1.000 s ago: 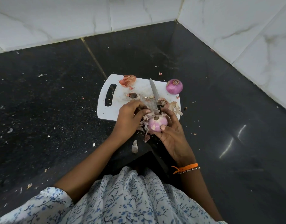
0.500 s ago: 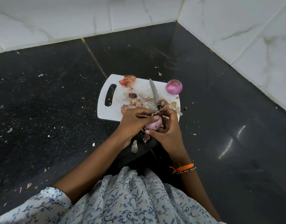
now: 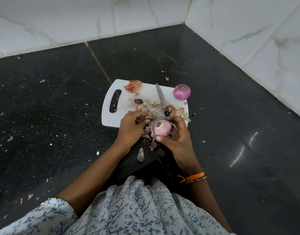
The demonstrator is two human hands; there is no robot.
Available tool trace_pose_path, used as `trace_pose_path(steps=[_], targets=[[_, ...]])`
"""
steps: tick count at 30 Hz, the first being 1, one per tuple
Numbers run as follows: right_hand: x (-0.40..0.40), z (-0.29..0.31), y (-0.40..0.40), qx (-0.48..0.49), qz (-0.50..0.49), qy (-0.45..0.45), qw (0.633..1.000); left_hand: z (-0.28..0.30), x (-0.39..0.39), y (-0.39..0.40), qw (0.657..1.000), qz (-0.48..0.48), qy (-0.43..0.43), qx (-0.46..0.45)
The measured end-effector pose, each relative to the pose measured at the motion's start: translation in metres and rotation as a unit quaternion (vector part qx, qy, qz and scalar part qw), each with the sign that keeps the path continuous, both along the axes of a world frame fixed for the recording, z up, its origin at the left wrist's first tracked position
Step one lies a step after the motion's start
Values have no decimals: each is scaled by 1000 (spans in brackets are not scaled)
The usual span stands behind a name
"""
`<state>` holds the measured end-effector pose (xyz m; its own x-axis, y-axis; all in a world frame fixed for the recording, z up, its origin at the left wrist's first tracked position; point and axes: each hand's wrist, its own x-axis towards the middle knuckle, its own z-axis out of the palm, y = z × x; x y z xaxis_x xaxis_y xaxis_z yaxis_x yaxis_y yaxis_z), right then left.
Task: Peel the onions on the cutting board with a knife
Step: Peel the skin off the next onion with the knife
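Gripping onion [image 3: 162, 130] (knife [image 3: 160, 97] idle)

dim, soft indoor light, no hard shadows. glossy black speckled stone floor [image 3: 230, 116] shows bright streak glare on the right, pale haze near the corner. white marble wall tiles [image 3: 78, 19] evenly lit, slightly washed out. wide-angle bend: wall edges curve, corners stretch. centre sharp; blue floral white fabric [image 3: 129, 209] at the bottom edge soft, slightly blurred. faint shadow under both arms, no motion blur.
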<state>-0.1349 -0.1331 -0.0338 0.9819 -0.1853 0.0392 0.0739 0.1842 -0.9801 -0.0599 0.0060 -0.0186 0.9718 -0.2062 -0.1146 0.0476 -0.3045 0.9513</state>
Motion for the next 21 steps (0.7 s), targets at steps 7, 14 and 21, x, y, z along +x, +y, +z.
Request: trace_pose_path(steps=[7,14,21], targets=[[1,-4,-1,90,19,-22,996,16,-4,-2,989,-37,57,-130],[2,-3,2,90,32,-39,995,15,-9,-8,990,-16,-21,-142],[1,4,6,159,33,-28,986,10,-3,-4,995,-16,-90,-36]])
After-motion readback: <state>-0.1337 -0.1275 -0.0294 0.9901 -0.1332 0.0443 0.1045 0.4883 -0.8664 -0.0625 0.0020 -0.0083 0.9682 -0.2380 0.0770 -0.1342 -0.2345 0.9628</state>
